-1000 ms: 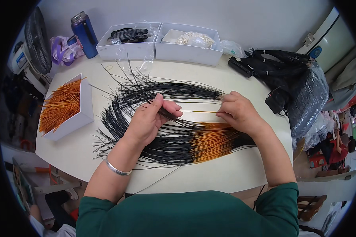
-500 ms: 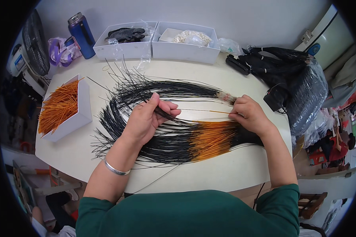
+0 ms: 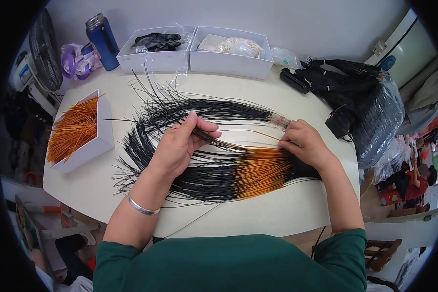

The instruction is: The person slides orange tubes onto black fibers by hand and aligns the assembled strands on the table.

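Observation:
A bundle of thin black wires (image 3: 199, 184) loops across the table, with a band of orange sleeves (image 3: 262, 174) around its lower run. My left hand (image 3: 176, 148) is closed on several black wires between thumb and fingers, above that lower run. My right hand (image 3: 304, 143) pinches the end of a thin wire carrying one narrow orange sleeve (image 3: 266, 136), just above the orange band. Beyond my hands, the upper run of black wires (image 3: 204, 107) ends in pale and reddish tips (image 3: 280, 120) next to my right fingers.
A white box of loose orange sleeves (image 3: 75, 129) stands at the left. Two white boxes (image 3: 155, 63) and a blue bottle (image 3: 102, 41) line the back. More black wires (image 3: 343, 90), a black adapter (image 3: 339, 121) and a plastic-wrapped bundle (image 3: 380, 112) occupy the right edge.
My right hand has shifted slightly left and down. The wire between my hands now bows upward instead of running straight. A long wire tail left of my left hand has swung lower.

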A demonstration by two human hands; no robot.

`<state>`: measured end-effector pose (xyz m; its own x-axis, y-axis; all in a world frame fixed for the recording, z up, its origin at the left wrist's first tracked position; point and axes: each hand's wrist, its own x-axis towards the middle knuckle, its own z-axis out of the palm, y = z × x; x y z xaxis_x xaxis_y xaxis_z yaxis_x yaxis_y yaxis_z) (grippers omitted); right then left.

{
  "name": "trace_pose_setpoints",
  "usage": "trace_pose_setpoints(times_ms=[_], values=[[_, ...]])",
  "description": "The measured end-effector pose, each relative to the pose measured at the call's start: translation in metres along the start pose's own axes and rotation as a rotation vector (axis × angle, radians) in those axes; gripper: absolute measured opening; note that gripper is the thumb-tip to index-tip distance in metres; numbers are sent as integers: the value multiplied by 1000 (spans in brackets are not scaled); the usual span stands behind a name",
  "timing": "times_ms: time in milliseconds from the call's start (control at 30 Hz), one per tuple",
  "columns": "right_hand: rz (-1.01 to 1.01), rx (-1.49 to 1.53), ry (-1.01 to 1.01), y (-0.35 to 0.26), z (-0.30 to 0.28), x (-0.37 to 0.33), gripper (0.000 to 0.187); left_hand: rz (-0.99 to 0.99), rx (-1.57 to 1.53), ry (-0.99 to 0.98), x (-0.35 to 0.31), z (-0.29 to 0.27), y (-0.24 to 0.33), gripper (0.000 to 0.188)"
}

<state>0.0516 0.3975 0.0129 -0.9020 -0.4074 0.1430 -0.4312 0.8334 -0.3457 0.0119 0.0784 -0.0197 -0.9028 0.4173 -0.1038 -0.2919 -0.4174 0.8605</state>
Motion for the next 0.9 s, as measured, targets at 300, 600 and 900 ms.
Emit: trace_pose_setpoints(times_ms=[300, 600, 900], values=[[-40, 52, 54, -26, 3, 7, 12, 49, -104, -91, -1, 1, 1, 47], [-229, 95, 14, -56, 9, 22, 8, 121, -113, -186, -2, 7, 2, 53], [28, 301, -13, -75, 10, 26, 14, 253, 24, -300, -6, 12, 3, 61]])
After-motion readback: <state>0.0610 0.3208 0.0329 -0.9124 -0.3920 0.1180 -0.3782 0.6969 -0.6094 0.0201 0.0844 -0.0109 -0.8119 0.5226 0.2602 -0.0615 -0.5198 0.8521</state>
